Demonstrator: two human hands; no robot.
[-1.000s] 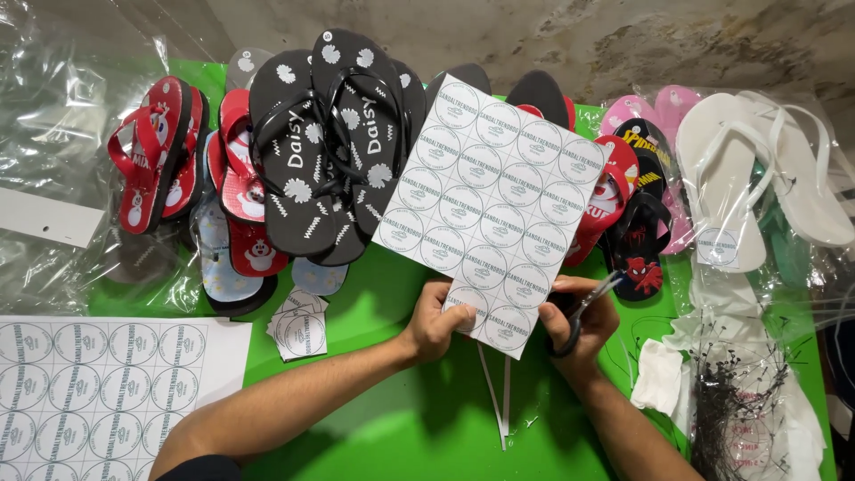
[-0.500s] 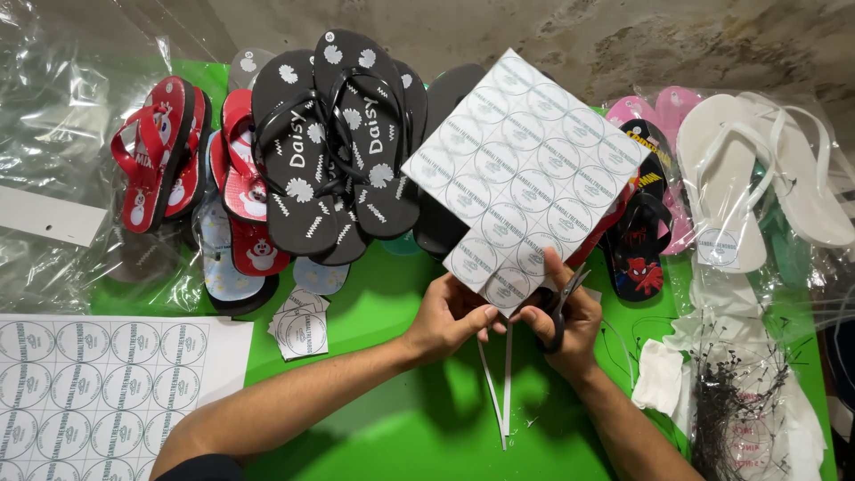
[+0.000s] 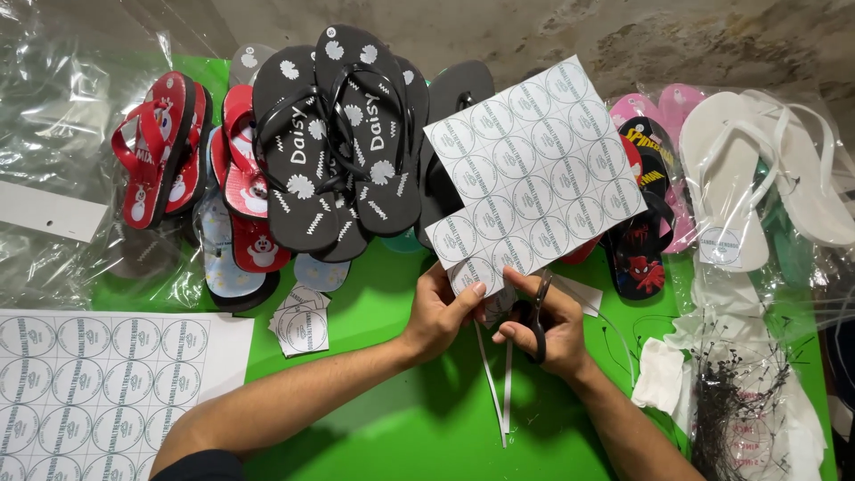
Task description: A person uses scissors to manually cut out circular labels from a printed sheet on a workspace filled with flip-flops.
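My left hand [image 3: 443, 312] pinches the lower edge of a white sheet of round printed labels [image 3: 534, 169], held up and tilted over the flip-flops. My right hand [image 3: 554, 325] grips black-handled scissors [image 3: 538, 312] whose blades meet the sheet's bottom edge. Thin white paper strips [image 3: 495, 383] hang down from the cut onto the green table [image 3: 392, 419].
Black daisy-print flip-flops [image 3: 343, 134], red ones [image 3: 165, 147] and white ones [image 3: 757, 169] lie along the table's back. A second label sheet [image 3: 98, 383] lies at lower left, cut labels [image 3: 301, 322] nearby. Black plastic tag pins [image 3: 739, 410] sit at lower right.
The label sheet has turned and swung to the right in my hands. The scissors have moved in along its lower edge, and the hanging strips are longer.
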